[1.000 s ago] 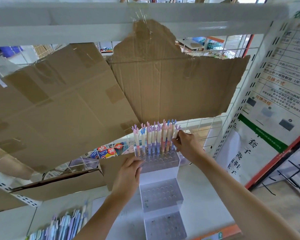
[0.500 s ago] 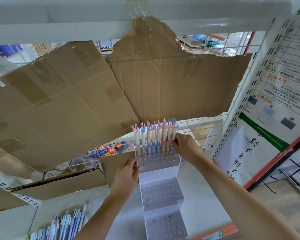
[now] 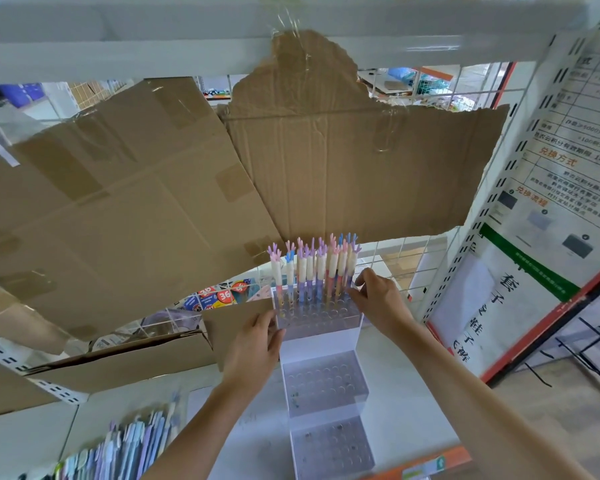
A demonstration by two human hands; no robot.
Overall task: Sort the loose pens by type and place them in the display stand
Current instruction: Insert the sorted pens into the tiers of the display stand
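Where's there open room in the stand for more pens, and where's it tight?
Free: the middle tier and bottom tier of the stand show only open holes, and the top tier's front rows between the left hand and right hand. Crowded: the top tier's back rows, packed with pens.

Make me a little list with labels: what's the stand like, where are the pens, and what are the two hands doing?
stand: clear three-tier display stand on the white shelf
top tier: pens with antler-shaped caps, upright in the back holes
middle and bottom tiers: no pens standing in them
loose pens: pile at lower left
left hand: rests against the stand's left side
right hand: fingers at the rightmost pens
behind: taped cardboard
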